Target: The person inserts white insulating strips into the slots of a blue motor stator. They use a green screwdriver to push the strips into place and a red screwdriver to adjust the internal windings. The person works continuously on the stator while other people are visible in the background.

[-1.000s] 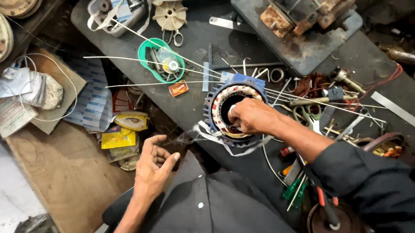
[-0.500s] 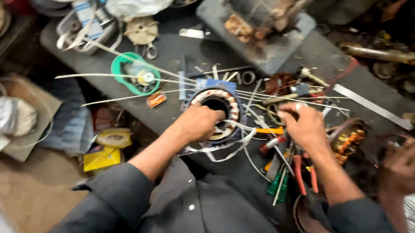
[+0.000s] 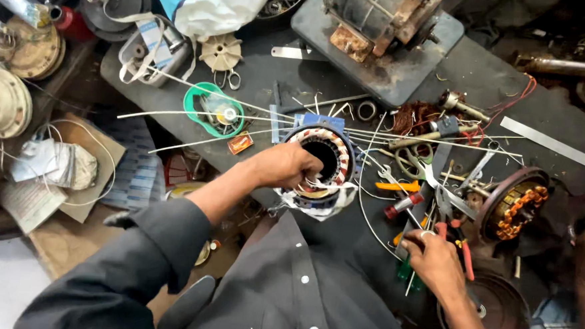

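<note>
Your left hand (image 3: 286, 165) is now gripping the near rim of the motor stator (image 3: 322, 163) at the bench edge, having replaced the right. Your right hand (image 3: 434, 259) is moving lower, closing on red-handled pliers (image 3: 458, 243); so you are fetching a tool.

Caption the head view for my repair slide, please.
Left hand grips a motor stator; right hand reaches among pliers.

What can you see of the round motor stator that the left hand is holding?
The motor stator is a ring of copper-coloured windings banded with white, with a dark hollow centre. It lies flat, opening up, at the near edge of the dark workbench. The left hand grips its left rim; white strips hang below it, thin wires fan outward.
</note>
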